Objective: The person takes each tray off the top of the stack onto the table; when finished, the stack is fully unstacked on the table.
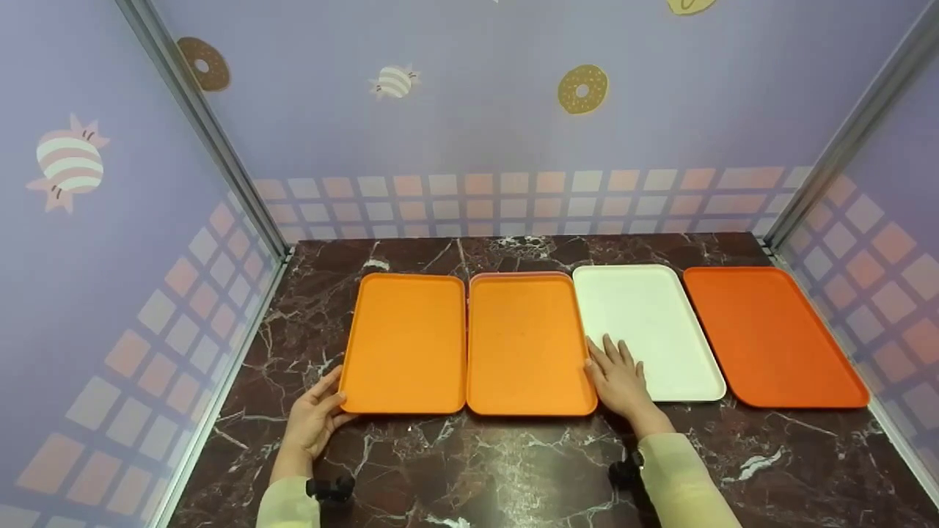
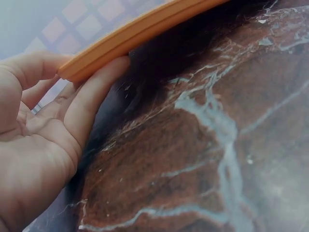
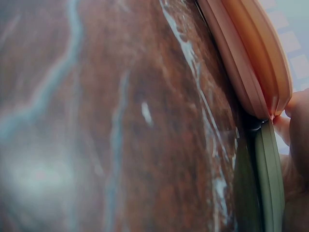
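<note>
At the left lies an orange tray (image 1: 407, 345), its near left corner in the grip of my left hand (image 1: 312, 422). In the left wrist view the thumb (image 2: 41, 67) is at the tray's rim and a finger (image 2: 99, 92) reaches under it. A second orange tray (image 1: 524, 345) sits beside it, on top of a pink tray (image 3: 236, 58) whose edge shows beneath. My right hand (image 1: 620, 374) has its fingers spread over the white tray (image 1: 660, 323), and its thumb side touches the second orange tray's right edge.
A red-orange tray (image 1: 774, 337) lies at the far right, beside the white one. All the trays are on a dark red marbled tabletop (image 1: 499, 469). Patterned lilac wall panels (image 1: 477, 132) enclose the table at the back and both sides.
</note>
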The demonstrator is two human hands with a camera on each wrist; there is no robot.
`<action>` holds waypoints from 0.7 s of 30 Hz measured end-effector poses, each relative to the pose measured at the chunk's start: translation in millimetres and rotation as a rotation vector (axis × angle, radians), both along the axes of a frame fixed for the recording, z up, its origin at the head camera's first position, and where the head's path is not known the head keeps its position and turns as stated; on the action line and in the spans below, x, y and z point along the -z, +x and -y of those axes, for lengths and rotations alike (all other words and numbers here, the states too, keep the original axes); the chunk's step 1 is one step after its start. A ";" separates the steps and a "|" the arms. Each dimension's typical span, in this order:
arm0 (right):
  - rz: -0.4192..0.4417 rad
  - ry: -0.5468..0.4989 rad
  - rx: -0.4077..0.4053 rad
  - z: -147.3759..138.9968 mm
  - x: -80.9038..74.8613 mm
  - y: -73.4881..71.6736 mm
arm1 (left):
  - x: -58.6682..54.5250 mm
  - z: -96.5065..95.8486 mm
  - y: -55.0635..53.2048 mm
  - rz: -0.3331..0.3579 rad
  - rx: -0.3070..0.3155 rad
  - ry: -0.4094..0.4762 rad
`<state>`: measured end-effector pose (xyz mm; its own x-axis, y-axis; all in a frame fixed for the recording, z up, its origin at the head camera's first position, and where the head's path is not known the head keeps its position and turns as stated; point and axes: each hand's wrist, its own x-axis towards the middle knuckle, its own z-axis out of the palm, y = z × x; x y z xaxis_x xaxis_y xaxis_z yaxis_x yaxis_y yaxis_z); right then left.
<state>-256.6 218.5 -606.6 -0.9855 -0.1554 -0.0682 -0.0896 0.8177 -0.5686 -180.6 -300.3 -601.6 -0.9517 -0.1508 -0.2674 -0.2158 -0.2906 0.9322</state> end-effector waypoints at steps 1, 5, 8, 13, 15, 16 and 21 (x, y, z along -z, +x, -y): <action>0.001 0.002 0.001 0.3 -0.2 0.1 | -0.1 -0.2 -0.4 0.004 -0.002 -0.002; 0.002 0.001 0.003 1.2 -0.7 0.1 | -1.0 -0.7 -1.8 0.028 0.008 -0.036; 0.009 -0.004 0.005 1.2 -0.7 0.1 | -2.4 -1.9 -2.7 0.051 0.017 -0.083; 0.016 -0.011 0.001 0.3 0.7 -0.1 | -5.9 -3.9 -3.7 0.092 0.023 -0.214; 0.018 -0.014 0.000 -0.4 1.1 -0.2 | -8.8 -5.4 -4.0 0.098 0.026 -0.297; 0.016 -0.014 -0.002 -0.6 1.3 -0.2 | -10.6 -6.3 -4.2 0.099 0.026 -0.340; 0.010 -0.013 -0.002 -1.2 2.2 -0.6 | -17.7 -10.8 -6.5 0.102 0.031 -0.543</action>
